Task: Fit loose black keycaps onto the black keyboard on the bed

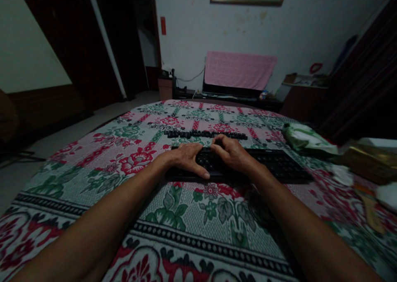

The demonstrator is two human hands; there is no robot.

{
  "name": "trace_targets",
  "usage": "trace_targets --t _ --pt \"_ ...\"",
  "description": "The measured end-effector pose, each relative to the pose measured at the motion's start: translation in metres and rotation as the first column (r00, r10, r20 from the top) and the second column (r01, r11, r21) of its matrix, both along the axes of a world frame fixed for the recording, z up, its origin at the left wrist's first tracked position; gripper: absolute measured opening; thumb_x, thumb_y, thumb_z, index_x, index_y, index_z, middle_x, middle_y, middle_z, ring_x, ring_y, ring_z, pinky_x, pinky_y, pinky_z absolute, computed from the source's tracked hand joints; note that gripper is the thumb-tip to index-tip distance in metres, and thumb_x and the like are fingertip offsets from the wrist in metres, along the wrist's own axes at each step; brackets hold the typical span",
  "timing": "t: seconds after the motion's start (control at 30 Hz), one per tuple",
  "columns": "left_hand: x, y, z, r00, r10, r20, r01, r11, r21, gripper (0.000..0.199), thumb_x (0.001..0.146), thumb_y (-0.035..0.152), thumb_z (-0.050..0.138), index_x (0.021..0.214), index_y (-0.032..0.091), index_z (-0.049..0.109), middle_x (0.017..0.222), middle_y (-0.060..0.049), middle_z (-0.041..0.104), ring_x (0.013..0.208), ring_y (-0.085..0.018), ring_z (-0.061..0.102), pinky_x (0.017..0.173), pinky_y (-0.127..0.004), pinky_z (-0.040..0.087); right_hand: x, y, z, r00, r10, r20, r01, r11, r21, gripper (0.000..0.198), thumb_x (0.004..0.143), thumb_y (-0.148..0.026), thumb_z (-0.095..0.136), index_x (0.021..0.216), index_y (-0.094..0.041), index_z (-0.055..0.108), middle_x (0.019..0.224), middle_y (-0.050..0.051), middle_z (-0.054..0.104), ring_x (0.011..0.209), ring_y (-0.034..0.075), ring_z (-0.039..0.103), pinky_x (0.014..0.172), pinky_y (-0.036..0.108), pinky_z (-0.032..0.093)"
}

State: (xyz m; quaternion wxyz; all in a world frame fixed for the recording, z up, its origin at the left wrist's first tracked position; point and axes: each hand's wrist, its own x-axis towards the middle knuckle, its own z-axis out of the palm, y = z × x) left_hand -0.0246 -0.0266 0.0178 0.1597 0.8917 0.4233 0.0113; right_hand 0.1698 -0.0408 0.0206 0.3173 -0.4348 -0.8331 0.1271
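A black keyboard (276,164) lies flat on the patterned cloth before me, some of its keys off at the left part. My left hand (187,156) spans the keyboard's left end, the thumb along its front edge and the fingers toward the back edge, gripping it. Over the middle of the keyboard, my right hand (231,151) is closed, thumb and fingers curled together. Whatever may be between those fingertips is too small and dark to name. Behind the keyboard, several loose black keycaps (204,134) lie in rows on the cloth.
A floral cloth (198,224) covers the table. On its right side are a green and white packet (310,139), a brown-gold box (372,160), crumpled white tissue (342,174) and a wooden-handled brush (372,213). Farther back, a pink towel (240,69) drapes over a dark screen.
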Motion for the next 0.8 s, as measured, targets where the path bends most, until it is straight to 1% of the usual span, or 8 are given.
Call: trace_targets --t 0.13,0.27,0.37,0.43,0.53,0.63,0.8 --pt "0.000 -0.002 0.001 1.000 -0.005 -0.010 0.005 1.000 0.006 0.091 0.051 0.073 0.061 0.123 0.021 0.042 0.127 -0.009 0.048 0.118 -0.031 0.041 0.098 -0.039 0.029 0.001 0.002 -0.003 1.000 -0.003 -0.016 0.003 1.000 -0.021 0.015 0.084 -0.031 0.046 0.084 -0.018 0.053 0.070 0.001 0.057 0.065 0.014 0.052 0.063 0.025 0.038" --pt "-0.001 -0.004 0.002 1.000 -0.022 -0.009 0.022 1.000 0.015 0.094 0.049 0.073 0.061 0.124 0.020 0.042 0.129 -0.010 0.046 0.118 -0.032 0.040 0.099 -0.039 0.029 0.003 0.005 -0.006 0.999 0.007 -0.054 -0.009 0.999 -0.052 0.016 0.084 -0.033 0.045 0.084 -0.018 0.052 0.069 0.000 0.057 0.065 0.014 0.052 0.063 0.025 0.039" --pt "-0.001 -0.002 0.000 1.000 -0.025 -0.004 0.025 1.000 0.009 0.093 0.049 0.073 0.061 0.125 0.022 0.041 0.129 -0.008 0.046 0.120 -0.031 0.039 0.099 -0.038 0.028 0.005 0.008 -0.007 0.996 0.018 -0.088 -0.026 0.996 -0.086 0.017 0.083 -0.034 0.046 0.084 -0.019 0.051 0.068 0.000 0.056 0.064 0.014 0.051 0.061 0.025 0.040" --pt "-0.002 -0.001 -0.002 1.000 -0.029 -0.007 0.029 1.000 0.001 0.093 0.050 0.073 0.061 0.126 0.023 0.041 0.129 -0.008 0.046 0.121 -0.031 0.038 0.099 -0.036 0.028 0.006 0.009 -0.006 0.993 0.040 -0.109 -0.054 0.990 -0.127 0.017 0.083 -0.035 0.046 0.084 -0.019 0.051 0.067 -0.001 0.055 0.062 0.013 0.050 0.060 0.025 0.039" --pt "-0.002 -0.002 -0.002 0.999 -0.037 -0.016 0.037 0.999 0.002 0.094 0.051 0.073 0.060 0.127 0.022 0.039 0.130 -0.008 0.045 0.122 -0.031 0.036 0.100 -0.036 0.027 0.007 0.011 -0.003 0.985 0.113 -0.128 -0.138 0.969 -0.207 0.017 0.081 -0.035 0.048 0.084 -0.019 0.051 0.067 -0.002 0.054 0.060 0.012 0.049 0.058 0.024 0.039" --pt "-0.002 -0.003 -0.002 0.999 -0.044 -0.016 0.044 0.999 0.017 0.094 0.052 0.075 0.058 0.127 0.021 0.040 0.131 -0.009 0.044 0.121 -0.032 0.037 0.099 -0.037 0.028 0.009 0.013 0.001 0.982 0.162 -0.098 -0.180 0.959 -0.220 0.016 0.080 -0.034 0.051 0.084 -0.018 0.054 0.069 -0.002 0.054 0.061 0.011 0.049 0.059 0.023 0.039" --pt "-0.001 -0.001 -0.004 0.999 -0.048 -0.015 0.049 0.998 0.033 0.094 0.051 0.074 0.060 0.126 0.021 0.040 0.127 -0.009 0.047 0.115 -0.030 0.042 0.097 -0.038 0.030 0.009 0.010 0.005 0.990 0.132 -0.040 -0.138 0.969 -0.205 0.016 0.079 -0.031 0.051 0.086 -0.017 0.056 0.067 -0.002 0.055 0.059 0.011 0.047 0.055 0.022 0.037"
